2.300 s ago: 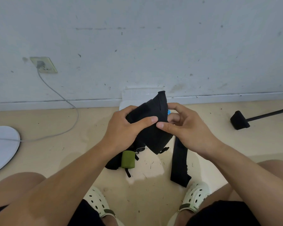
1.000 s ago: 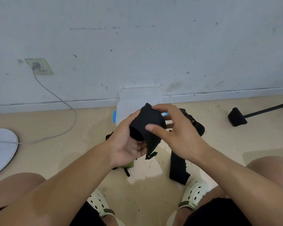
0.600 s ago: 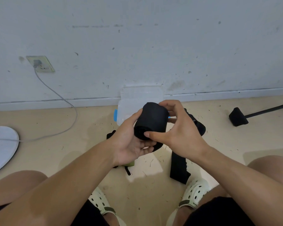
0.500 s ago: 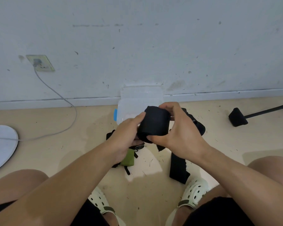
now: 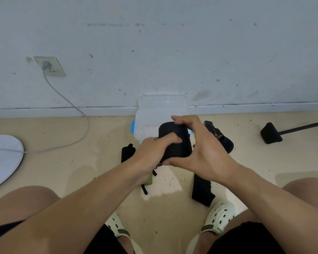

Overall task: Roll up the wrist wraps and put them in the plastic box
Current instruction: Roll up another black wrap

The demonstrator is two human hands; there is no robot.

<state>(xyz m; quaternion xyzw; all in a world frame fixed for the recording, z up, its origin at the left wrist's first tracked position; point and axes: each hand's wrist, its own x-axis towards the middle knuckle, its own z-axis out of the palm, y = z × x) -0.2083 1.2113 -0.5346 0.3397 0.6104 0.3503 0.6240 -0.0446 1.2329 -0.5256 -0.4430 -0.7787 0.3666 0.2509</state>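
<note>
The rolled wrist wrap [image 5: 174, 140] was a stubby black cylinder of matte fabric, held above the floor in front of the plastic box [image 5: 154, 116]. Both hands were clamped on it — the left hand [image 5: 152, 153] curled over its near side with the fingers pressing into the cloth, the right hand [image 5: 204, 149] wrapped round the far side with the thumb underneath and the fingertips hooked over the top edge.

The box was translucent, milky plastic with rounded corners and a blue clip [image 5: 132, 127] on its left side; its lid stood up against the wall. What lay inside it could not be made out, since the roll and hands covered its opening.

On the beige floor [image 5: 81, 171], speckled with small dark bits, more black webbing lay unrolled: a flat strap [image 5: 202, 191] by the right foot, a looser piece with an orange logo [image 5: 220, 138] just right of the hands, and a short black piece [image 5: 127, 153] to the left. A strip of olive-green fabric [image 5: 150, 180] peeked out beneath the left wrist.

A grey cable [image 5: 70, 105] ran down from a wall socket [image 5: 50, 66] towards a smooth white disc [image 5: 2, 160]. Cream perforated clogs [image 5: 218, 217] covered the feet.
</note>
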